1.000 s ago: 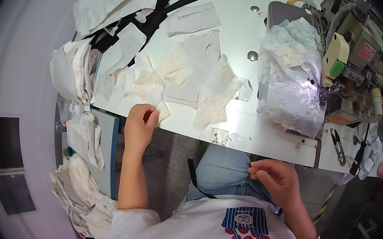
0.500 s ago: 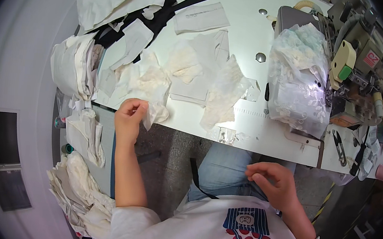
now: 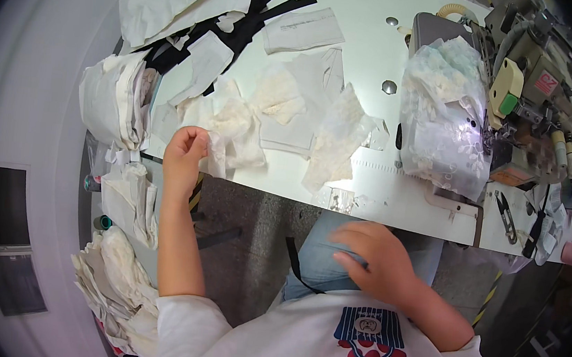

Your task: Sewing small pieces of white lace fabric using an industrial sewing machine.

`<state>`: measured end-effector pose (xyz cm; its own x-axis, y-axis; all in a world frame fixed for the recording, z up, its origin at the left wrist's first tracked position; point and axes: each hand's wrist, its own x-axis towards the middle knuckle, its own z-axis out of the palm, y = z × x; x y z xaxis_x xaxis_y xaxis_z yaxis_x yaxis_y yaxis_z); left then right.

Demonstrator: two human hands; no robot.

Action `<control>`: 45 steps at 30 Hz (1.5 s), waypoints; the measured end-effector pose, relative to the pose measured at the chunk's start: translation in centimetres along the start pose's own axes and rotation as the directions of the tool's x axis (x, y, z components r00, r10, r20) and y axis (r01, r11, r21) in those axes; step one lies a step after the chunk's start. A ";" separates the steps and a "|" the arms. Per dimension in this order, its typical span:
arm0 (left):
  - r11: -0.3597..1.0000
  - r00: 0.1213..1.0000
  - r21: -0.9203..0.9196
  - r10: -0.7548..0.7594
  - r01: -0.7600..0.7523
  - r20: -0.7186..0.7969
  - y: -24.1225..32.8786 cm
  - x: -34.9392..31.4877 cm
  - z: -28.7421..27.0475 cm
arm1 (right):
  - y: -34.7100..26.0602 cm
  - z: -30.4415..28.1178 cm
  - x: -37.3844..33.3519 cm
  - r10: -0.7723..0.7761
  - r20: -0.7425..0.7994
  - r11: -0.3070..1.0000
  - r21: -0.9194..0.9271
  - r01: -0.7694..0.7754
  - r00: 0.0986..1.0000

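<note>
My left hand [image 3: 186, 157] pinches the edge of a cream lace fabric piece [image 3: 238, 132] at the table's front left. Part of that piece lies on the table, and its held corner hangs at the edge. Above my lap, my right hand [image 3: 378, 261] is in the air with fingers apart and nothing in it, a little blurred. Nearby on the table lie another cream lace piece [image 3: 335, 138] and a smaller cream piece [image 3: 279, 98] on top of grey-white paper patterns [image 3: 294, 130].
A sewing machine [image 3: 531, 100] stands at the right, with white embroidered lace [image 3: 445, 118] draped over its bed. Thread snips [image 3: 506, 219] lie at the front right. Folded white fabric stacks [image 3: 113, 101] line the left side. Black strips [image 3: 246, 31] lie at the back left.
My left hand has moved slightly left and away from me, drawing the lace corner with it. My right hand has shifted left over my lap, its fingers spreading.
</note>
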<state>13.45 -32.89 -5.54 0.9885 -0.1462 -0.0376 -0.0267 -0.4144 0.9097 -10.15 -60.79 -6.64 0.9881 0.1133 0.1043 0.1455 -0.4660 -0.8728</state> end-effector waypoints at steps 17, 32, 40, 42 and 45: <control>0.954 0.936 -0.077 0.267 -0.291 -0.230 7.8 3.7 -4.5 | 2.1 9.9 13.5 -0.364 0.064 0.771 -0.539 0.339 0.929; 0.546 0.631 0.532 0.775 -0.647 -0.026 15.0 2.8 0.3 | -0.2 4.6 13.1 -0.218 -0.230 0.975 -0.102 0.199 0.948; 0.865 0.878 -0.356 0.438 -0.353 0.192 17.3 -2.6 4.2 | -1.7 -0.4 11.8 0.076 -0.053 0.374 0.927 0.021 0.996; 0.888 0.907 -0.425 0.315 -0.178 0.280 17.0 -3.3 5.2 | -2.0 -1.5 10.0 -0.019 0.153 0.083 0.985 -0.151 0.988; 0.884 0.905 -0.468 0.190 0.011 0.380 15.5 -3.6 7.2 | -2.0 -2.6 6.8 0.014 0.149 0.004 0.989 -0.149 0.989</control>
<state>8.43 -45.29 5.75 0.8332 -0.5526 -0.0187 0.0572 0.0525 0.9970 -3.57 -61.32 -2.91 0.9716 0.2360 0.0194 -0.1965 0.8491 -0.4902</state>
